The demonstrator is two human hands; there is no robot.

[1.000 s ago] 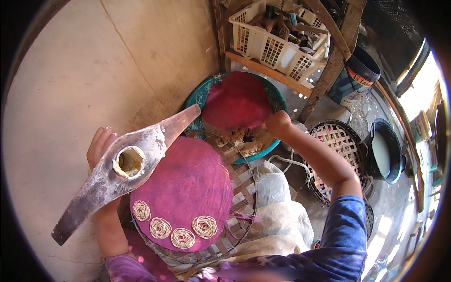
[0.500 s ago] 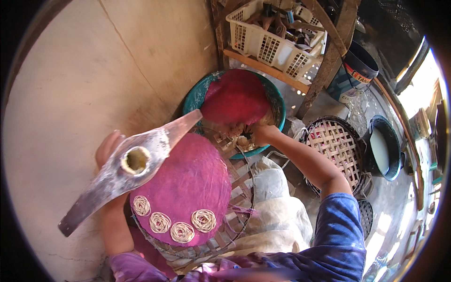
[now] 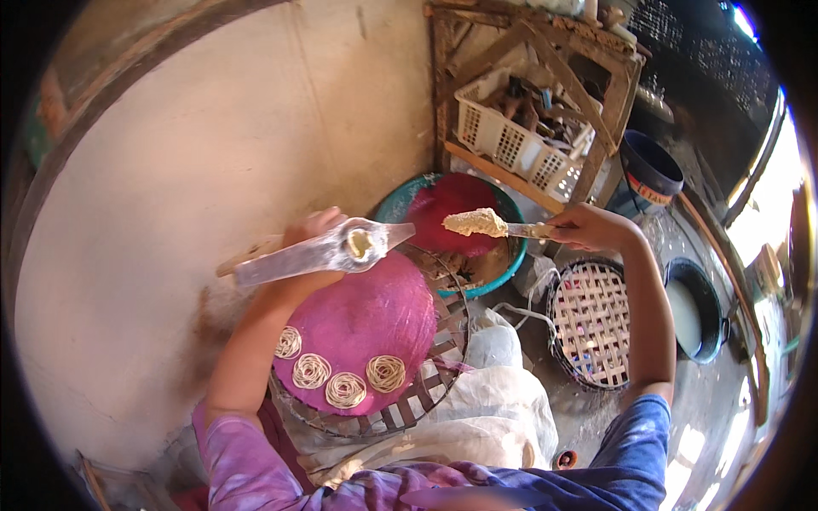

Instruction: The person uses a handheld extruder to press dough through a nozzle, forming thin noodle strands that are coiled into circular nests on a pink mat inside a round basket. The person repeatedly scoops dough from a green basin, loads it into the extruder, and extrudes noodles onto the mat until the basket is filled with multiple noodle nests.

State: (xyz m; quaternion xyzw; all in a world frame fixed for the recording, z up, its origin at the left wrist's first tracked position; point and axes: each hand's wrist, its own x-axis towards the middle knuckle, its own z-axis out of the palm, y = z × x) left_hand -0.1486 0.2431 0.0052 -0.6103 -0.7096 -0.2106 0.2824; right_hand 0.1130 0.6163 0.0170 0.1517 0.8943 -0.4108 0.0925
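Note:
My left hand is closed on a two-handled dough press with a round hole in its middle, tilted above a pink cloth. Several pale coiled noodle nests, among them one round nest, lie along the cloth's near edge. The cloth covers a woven tray. My right hand grips a flat-bladed spatula, its blade loaded with beige dough. Below it stands a teal basin, partly covered by a red cloth. Most of my left fingers are hidden.
A wooden rack at the back holds a white plastic crate of mixed items. To the right are a woven basket lid, a dark basin of whitish liquid and a dark bucket. A plain wall rises on the left.
My right hand has come up out of the teal basin and moved right, bringing out the spatula with dough. My left hand and the press have turned and shifted right; the whole view has shifted.

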